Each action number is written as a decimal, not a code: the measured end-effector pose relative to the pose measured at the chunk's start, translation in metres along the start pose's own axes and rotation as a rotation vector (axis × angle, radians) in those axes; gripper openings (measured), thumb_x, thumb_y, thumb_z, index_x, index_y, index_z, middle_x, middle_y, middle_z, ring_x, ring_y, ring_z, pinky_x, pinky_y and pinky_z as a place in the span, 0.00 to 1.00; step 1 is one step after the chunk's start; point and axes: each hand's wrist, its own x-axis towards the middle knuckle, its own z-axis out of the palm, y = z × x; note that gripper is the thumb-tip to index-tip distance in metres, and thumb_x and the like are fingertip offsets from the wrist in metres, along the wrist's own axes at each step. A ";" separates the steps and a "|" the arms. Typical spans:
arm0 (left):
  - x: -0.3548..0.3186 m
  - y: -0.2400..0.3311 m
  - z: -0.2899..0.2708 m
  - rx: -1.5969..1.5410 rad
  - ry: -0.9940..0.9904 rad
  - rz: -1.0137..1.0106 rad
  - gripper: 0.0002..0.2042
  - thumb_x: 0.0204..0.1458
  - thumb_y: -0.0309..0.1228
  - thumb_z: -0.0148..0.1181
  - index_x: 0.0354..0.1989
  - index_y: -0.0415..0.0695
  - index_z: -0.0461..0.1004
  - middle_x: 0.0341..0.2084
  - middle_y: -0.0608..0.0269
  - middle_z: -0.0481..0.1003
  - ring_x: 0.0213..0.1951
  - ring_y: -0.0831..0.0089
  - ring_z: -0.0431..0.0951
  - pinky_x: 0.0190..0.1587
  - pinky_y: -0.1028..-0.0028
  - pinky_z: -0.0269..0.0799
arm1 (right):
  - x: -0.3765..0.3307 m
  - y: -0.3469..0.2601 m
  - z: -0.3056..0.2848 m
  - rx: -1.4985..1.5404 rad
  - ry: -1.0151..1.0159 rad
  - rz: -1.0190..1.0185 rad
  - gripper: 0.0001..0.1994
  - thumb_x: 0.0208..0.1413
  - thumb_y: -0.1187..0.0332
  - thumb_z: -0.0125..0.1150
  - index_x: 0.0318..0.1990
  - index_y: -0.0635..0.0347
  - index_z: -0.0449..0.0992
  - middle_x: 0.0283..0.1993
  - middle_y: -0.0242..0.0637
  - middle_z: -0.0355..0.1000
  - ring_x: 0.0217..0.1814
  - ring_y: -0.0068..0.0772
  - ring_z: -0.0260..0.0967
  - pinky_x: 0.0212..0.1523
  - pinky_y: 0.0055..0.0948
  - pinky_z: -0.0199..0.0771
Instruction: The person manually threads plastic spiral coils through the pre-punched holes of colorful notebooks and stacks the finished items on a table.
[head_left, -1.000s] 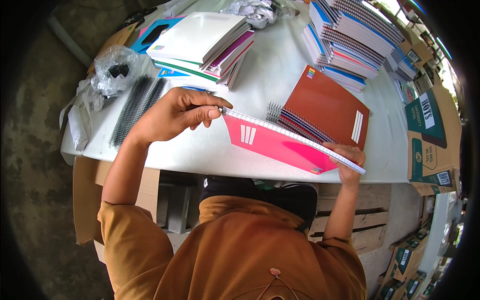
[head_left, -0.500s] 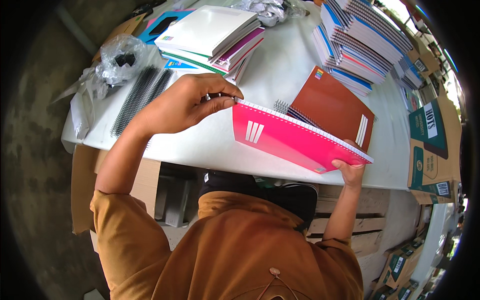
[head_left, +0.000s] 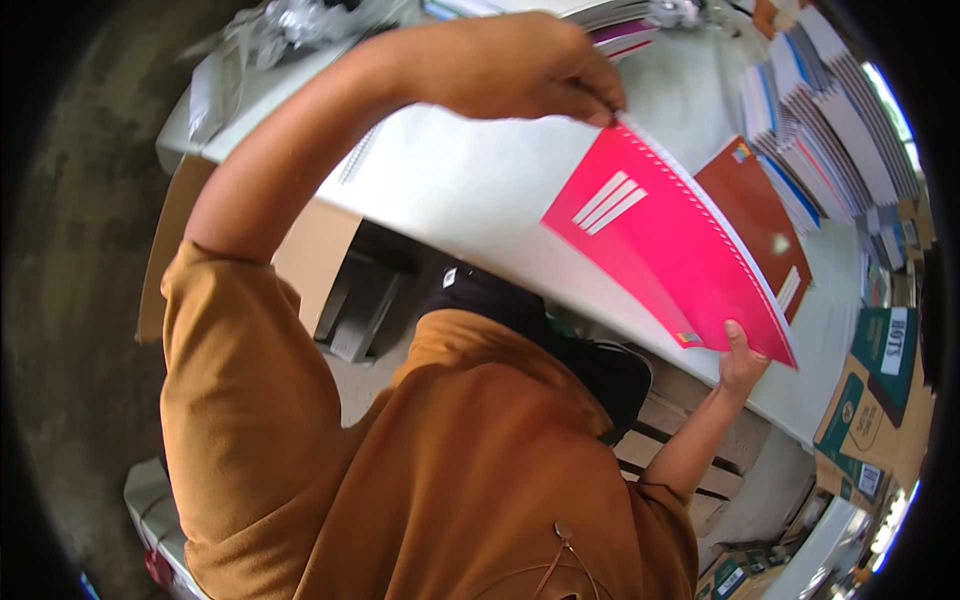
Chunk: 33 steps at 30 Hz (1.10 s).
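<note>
A pink notebook (head_left: 640, 240) with a row of punched holes along one edge is held up at a slant above the table's near side. At its upper corner, my left hand (head_left: 560, 75) is closed in a pinch on the end of the punched edge. Whether a wire coil lies in those fingers is hidden. Lower right, my right hand (head_left: 742, 362) grips the opposite end, thumb on the pink cover and fingers behind. Partly covered by it, a brown notebook (head_left: 770, 220) lies on the table.
A tall stack of spiral notebooks (head_left: 820, 130) stands at the far right. Cardboard boxes (head_left: 870, 400) are at the right edge. Crumpled plastic (head_left: 300, 30) lies far left on the white table (head_left: 450, 180). Another notebook pile (head_left: 625, 35) is partly behind my left hand.
The pink notebook now slants more steeply, its left end raised. My left hand has moved up and right with that corner. The whole view has turned, and my right hand keeps its grip.
</note>
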 end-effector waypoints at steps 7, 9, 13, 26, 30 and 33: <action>-0.006 0.029 -0.009 0.186 0.079 0.074 0.13 0.52 0.34 0.54 0.40 0.37 0.72 0.35 0.53 0.74 0.37 0.57 0.74 0.41 0.66 0.68 | -0.007 0.000 -0.016 -0.421 -0.034 -0.113 0.09 0.45 0.80 0.64 0.36 0.70 0.76 0.35 0.39 0.75 0.37 0.26 0.71 0.41 0.26 0.71; -0.003 0.010 0.012 0.284 0.189 0.100 0.16 0.49 0.28 0.57 0.48 0.41 0.69 0.43 0.57 0.72 0.42 0.57 0.73 0.42 0.65 0.69 | 0.003 -0.019 0.010 -0.369 -0.083 -0.217 0.09 0.44 0.78 0.66 0.35 0.70 0.76 0.33 0.39 0.75 0.33 0.25 0.70 0.37 0.24 0.70; -0.002 0.027 0.003 0.447 0.116 0.036 0.10 0.43 0.27 0.61 0.34 0.40 0.73 0.31 0.59 0.74 0.36 0.62 0.74 0.36 0.66 0.70 | 0.016 -0.033 0.036 -0.133 -0.144 -0.246 0.09 0.43 0.76 0.63 0.33 0.72 0.77 0.30 0.47 0.76 0.31 0.32 0.74 0.35 0.26 0.71; 0.006 0.037 0.002 0.336 0.197 -0.070 0.08 0.43 0.29 0.63 0.31 0.42 0.74 0.27 0.60 0.75 0.33 0.61 0.76 0.34 0.68 0.70 | 0.008 -0.041 0.031 -0.270 -0.125 -0.214 0.09 0.46 0.73 0.62 0.34 0.71 0.77 0.31 0.47 0.76 0.29 0.34 0.75 0.34 0.26 0.73; 0.007 0.043 0.001 0.459 0.090 -0.024 0.11 0.41 0.31 0.64 0.33 0.43 0.74 0.31 0.61 0.75 0.33 0.61 0.75 0.35 0.68 0.70 | 0.006 -0.034 0.034 -0.081 -0.095 -0.253 0.09 0.46 0.75 0.62 0.34 0.71 0.77 0.32 0.49 0.76 0.31 0.34 0.76 0.35 0.25 0.73; 0.009 0.042 0.013 0.468 0.367 0.107 0.09 0.40 0.29 0.64 0.31 0.41 0.74 0.29 0.62 0.75 0.34 0.63 0.76 0.35 0.68 0.70 | 0.008 -0.042 0.029 -0.198 -0.144 -0.247 0.09 0.46 0.77 0.60 0.35 0.72 0.76 0.36 0.51 0.76 0.35 0.37 0.76 0.39 0.26 0.73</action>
